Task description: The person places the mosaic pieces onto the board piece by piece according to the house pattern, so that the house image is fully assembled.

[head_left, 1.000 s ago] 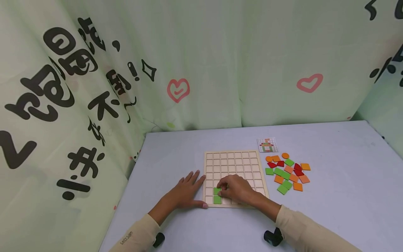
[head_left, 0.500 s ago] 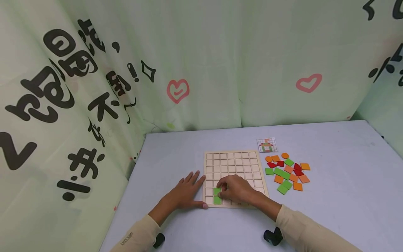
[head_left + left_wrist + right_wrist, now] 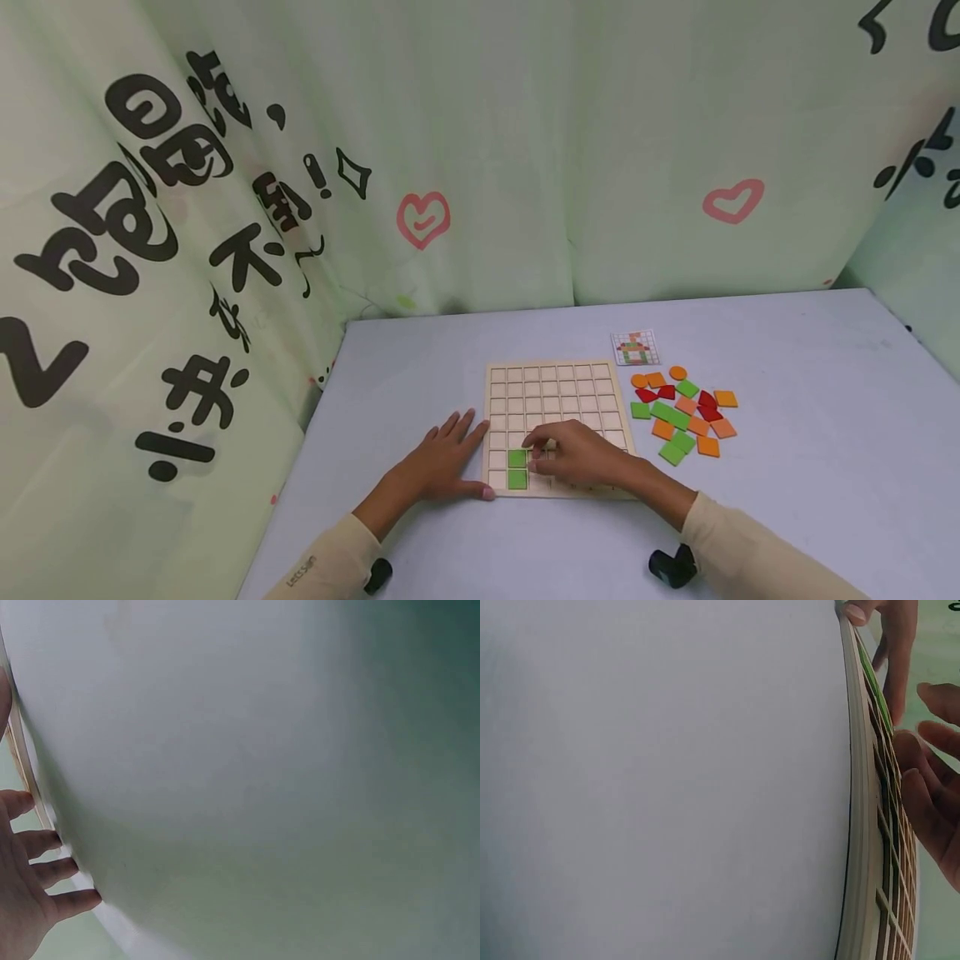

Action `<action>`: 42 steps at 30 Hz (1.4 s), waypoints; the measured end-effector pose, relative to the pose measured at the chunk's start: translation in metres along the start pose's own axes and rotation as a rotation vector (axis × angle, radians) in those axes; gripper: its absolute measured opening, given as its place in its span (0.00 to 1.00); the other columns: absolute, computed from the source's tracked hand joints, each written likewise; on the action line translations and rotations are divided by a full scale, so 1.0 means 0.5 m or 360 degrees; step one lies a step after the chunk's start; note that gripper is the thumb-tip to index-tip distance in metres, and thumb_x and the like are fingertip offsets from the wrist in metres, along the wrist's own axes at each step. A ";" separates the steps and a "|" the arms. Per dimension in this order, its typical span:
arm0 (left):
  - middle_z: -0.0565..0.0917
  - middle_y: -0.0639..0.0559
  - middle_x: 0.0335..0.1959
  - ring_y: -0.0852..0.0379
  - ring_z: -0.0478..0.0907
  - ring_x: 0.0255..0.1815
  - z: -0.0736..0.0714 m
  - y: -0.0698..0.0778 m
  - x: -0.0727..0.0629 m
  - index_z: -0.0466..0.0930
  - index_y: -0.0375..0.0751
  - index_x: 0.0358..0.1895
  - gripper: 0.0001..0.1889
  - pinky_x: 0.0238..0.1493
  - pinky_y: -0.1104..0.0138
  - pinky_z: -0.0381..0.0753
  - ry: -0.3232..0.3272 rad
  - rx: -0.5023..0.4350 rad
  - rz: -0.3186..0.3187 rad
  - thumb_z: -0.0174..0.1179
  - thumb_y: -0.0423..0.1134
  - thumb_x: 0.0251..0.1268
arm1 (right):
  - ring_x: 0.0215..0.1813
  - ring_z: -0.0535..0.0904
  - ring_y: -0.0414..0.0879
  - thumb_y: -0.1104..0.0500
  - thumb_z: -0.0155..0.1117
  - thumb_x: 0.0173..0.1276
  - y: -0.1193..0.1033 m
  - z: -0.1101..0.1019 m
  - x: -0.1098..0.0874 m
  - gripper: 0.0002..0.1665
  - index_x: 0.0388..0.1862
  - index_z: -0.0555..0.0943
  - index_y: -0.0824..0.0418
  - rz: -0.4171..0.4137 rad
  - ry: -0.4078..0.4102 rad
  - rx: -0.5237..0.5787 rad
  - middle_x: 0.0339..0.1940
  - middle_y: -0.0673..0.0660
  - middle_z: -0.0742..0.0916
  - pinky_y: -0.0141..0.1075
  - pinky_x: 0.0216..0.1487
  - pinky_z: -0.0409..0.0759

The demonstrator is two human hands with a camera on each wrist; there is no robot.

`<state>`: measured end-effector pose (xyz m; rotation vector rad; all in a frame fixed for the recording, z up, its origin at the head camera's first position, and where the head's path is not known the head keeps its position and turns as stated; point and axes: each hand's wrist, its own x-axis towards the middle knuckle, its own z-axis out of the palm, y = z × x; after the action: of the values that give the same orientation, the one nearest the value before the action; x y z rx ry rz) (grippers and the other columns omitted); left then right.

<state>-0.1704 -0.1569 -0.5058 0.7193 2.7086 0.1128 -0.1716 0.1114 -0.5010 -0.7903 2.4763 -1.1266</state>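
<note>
A wooden grid board (image 3: 551, 388) lies on the table, with two green square tiles (image 3: 517, 479) set one above the other in cells near its lower left corner. Spread fingers of my left hand (image 3: 442, 458) touch the board's left edge, the thumb at the bottom corner. My right hand (image 3: 573, 454) hovers over the lower board just right of the green tiles. Its fingers are loosely bent and hold nothing. In the right wrist view the right hand's fingers (image 3: 930, 810) stand apart beside the board's raised grid lines. The left wrist view catches the left fingertips (image 3: 75, 900) by the board's rim.
Right of the board lies a loose group of green, orange and red tiles (image 3: 677, 417), squares, circles and other shapes. A small pattern card (image 3: 636, 348) sits behind them. White cloth covers the table (image 3: 420, 367); a printed curtain (image 3: 487, 150) hangs behind and at the sides.
My right hand has let go of the upper green tile and shifted slightly right, so both green tiles show fully. The left hand stays in place.
</note>
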 end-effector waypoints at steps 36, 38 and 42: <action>0.51 0.45 0.83 0.41 0.49 0.83 0.002 -0.001 -0.002 0.50 0.51 0.82 0.57 0.74 0.42 0.61 0.0013 0.0000 0.0003 0.57 0.79 0.53 | 0.48 0.80 0.49 0.54 0.73 0.65 0.172 -0.195 -0.121 0.15 0.49 0.88 0.58 0.0316 0.0433 -0.0419 0.44 0.52 0.89 0.41 0.47 0.79; 0.51 0.45 0.83 0.41 0.49 0.83 0.002 -0.001 -0.002 0.50 0.51 0.81 0.57 0.74 0.42 0.61 0.0012 0.0000 0.0000 0.57 0.79 0.53 | 0.47 0.80 0.49 0.54 0.73 0.65 0.174 -0.195 -0.121 0.15 0.48 0.88 0.59 0.0311 0.0450 -0.0427 0.43 0.53 0.88 0.41 0.46 0.79; 0.51 0.45 0.83 0.41 0.48 0.83 0.003 0.000 -0.002 0.50 0.51 0.82 0.57 0.74 0.43 0.61 0.0007 0.0008 -0.0001 0.57 0.79 0.53 | 0.46 0.80 0.49 0.55 0.73 0.65 0.175 -0.194 -0.119 0.14 0.48 0.88 0.59 0.0313 0.0477 -0.0460 0.42 0.53 0.88 0.39 0.44 0.77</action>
<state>-0.1691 -0.1576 -0.5068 0.7204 2.7142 0.1074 -0.2018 0.2518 -0.5026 -0.4581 2.9376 -0.8833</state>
